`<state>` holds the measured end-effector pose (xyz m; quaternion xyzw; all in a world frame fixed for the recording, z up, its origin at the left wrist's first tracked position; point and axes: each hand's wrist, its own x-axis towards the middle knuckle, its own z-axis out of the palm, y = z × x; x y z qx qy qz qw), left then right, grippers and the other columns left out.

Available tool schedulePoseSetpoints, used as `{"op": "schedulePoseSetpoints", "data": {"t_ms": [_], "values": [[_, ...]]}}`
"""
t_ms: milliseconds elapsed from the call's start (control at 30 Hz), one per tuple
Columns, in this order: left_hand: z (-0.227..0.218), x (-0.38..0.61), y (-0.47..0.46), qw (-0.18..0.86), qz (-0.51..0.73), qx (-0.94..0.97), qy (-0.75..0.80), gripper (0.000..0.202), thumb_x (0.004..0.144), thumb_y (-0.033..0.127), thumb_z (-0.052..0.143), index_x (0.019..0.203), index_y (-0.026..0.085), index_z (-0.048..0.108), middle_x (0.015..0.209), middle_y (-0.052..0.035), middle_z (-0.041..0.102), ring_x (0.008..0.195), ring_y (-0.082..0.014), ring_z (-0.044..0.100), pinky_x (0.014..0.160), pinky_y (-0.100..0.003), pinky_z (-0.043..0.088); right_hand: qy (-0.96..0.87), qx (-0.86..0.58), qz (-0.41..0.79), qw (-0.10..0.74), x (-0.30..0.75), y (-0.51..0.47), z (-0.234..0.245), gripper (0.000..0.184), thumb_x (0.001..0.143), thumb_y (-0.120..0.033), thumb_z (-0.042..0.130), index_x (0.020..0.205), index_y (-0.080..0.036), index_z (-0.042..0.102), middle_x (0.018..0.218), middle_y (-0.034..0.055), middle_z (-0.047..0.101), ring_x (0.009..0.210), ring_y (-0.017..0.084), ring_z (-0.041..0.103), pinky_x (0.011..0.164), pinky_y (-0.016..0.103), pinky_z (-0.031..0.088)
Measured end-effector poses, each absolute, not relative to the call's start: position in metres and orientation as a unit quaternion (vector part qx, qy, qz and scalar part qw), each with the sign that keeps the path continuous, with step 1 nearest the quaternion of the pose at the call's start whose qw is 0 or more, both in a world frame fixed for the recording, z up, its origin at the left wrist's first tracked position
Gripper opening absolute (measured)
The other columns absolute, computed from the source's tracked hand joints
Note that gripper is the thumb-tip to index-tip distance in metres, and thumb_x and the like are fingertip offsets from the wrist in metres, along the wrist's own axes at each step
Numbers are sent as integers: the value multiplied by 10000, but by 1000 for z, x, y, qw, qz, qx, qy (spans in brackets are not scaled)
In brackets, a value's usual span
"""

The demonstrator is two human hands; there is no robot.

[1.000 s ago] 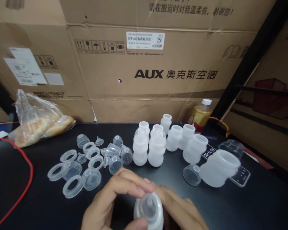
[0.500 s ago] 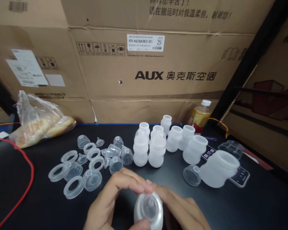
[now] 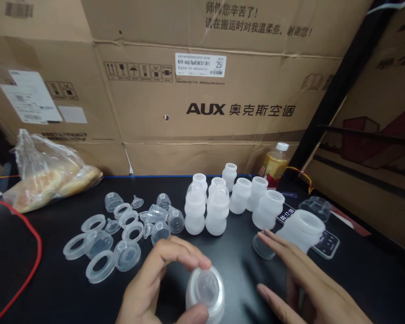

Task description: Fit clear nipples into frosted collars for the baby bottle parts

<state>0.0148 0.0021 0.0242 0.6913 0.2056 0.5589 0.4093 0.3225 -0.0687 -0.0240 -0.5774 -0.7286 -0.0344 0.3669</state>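
My left hand (image 3: 162,279) grips a small baby bottle (image 3: 205,297) at the bottom centre, fingertips on its collar ring and thumb on the near side. A clear nipple sits in the top of that bottle. To the right, my right hand (image 3: 300,283) is open and holds nothing, its fingers spread. Its fingertips are in front of a clear cap (image 3: 265,246) lying on the table, partly covering it. Just behind that hand stands a wide frosted bottle (image 3: 302,229) without a top.
Several frosted bottles (image 3: 268,209) stand at the back centre. Rings (image 3: 101,266), nipples (image 3: 112,226) and caps (image 3: 160,232) lie at left. A phone (image 3: 327,245), a drink bottle (image 3: 276,165), a bag of bread (image 3: 50,180) and a red cable (image 3: 37,252) surround them; a cardboard box (image 3: 148,130) stands behind.
My right hand has let go of the bottle and moved right, towards the clear cap, with its fingers opening out. My left hand still holds the bottle. The view has shifted slightly.
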Motion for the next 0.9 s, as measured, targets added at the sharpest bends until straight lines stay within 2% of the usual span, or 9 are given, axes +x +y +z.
{"op": "schedulePoseSetpoints", "data": {"t_ms": [100, 233, 400, 533, 633, 700, 767, 800, 900], "values": [[22, 13, 1, 410, 550, 696, 211, 340, 919, 272, 978, 1196, 369, 807, 1061, 3, 876, 973, -206, 825, 892, -256, 669, -724, -592, -44, 352, 323, -68, -25, 650, 1087, -529, 715, 1701, -349, 601, 1706, 207, 649, 532, 133, 790, 603, 266, 729], [20, 13, 2, 413, 539, 702, 215, 330, 955, 322, 956, 1220, 416, 783, 1091, 47, 868, 997, -164, 817, 910, -209, 653, -737, -567, -98, 356, 317, -67, -12, 542, 1078, -506, 718, 1589, -327, 713, 1580, 166, 763, 894, 283, 934, 702, 294, 750], [18, 14, 3, 421, 541, 694, 221, 315, 957, 358, 958, 1208, 412, 777, 1084, 43, 862, 1007, -167, 810, 930, -214, 642, -727, -564, -24, 392, 308, -63, 0, 538, 1095, -408, 713, 1628, -389, 643, 1582, 121, 769, 573, 91, 801, 662, 177, 701], [17, 13, 4, 422, 540, 696, 215, 332, 954, 362, 960, 1222, 416, 771, 1089, 42, 857, 1009, -165, 802, 930, -215, 640, -710, -590, 17, 385, 301, -54, 0, 424, 1054, -402, 760, 1468, -311, 783, 1453, 131, 834, 627, 121, 806, 709, 225, 719], [17, 14, 5, 420, 544, 696, 208, 353, 946, 357, 970, 1235, 416, 776, 1087, 40, 852, 997, -165, 800, 914, -213, 640, -702, -611, 93, 354, 297, -45, -8, 373, 1072, -382, 734, 1436, -327, 792, 1438, 102, 823, 615, 100, 752, 691, 230, 695], [18, 16, 4, 421, 547, 694, 206, 356, 937, 353, 980, 1229, 405, 784, 1079, 34, 852, 985, -170, 799, 905, -221, 637, -697, -615, 111, 352, 294, -40, -13, 346, 1078, -350, 710, 1413, -338, 800, 1183, 47, 859, 606, 107, 723, 668, 222, 664], [19, 19, 1, 427, 559, 679, 210, 326, 939, 392, 980, 1207, 381, 796, 1059, 22, 851, 973, -176, 789, 907, -238, 625, -684, -615, 106, 377, 292, -36, -13, 324, 1053, -343, 724, 1359, -309, 826, 825, -23, 780, 549, 125, 680, 593, 213, 621], [19, 21, -1, 434, 566, 667, 217, 310, 941, 417, 978, 1192, 373, 802, 1051, 18, 850, 974, -180, 783, 913, -247, 617, -673, -615, 103, 398, 290, -35, -11, 327, 1031, -351, 750, 1340, -283, 832, 730, -42, 736, 532, 135, 670, 567, 213, 611], [21, 23, -4, 449, 577, 641, 234, 294, 935, 468, 979, 1162, 374, 817, 1031, 23, 841, 974, -181, 768, 918, -254, 598, -629, -601, 88, 486, 281, -38, 7, 363, 971, -373, 843, 1308, -241, 816, 758, -29, 794, 511, 132, 672, 537, 214, 621]]}}
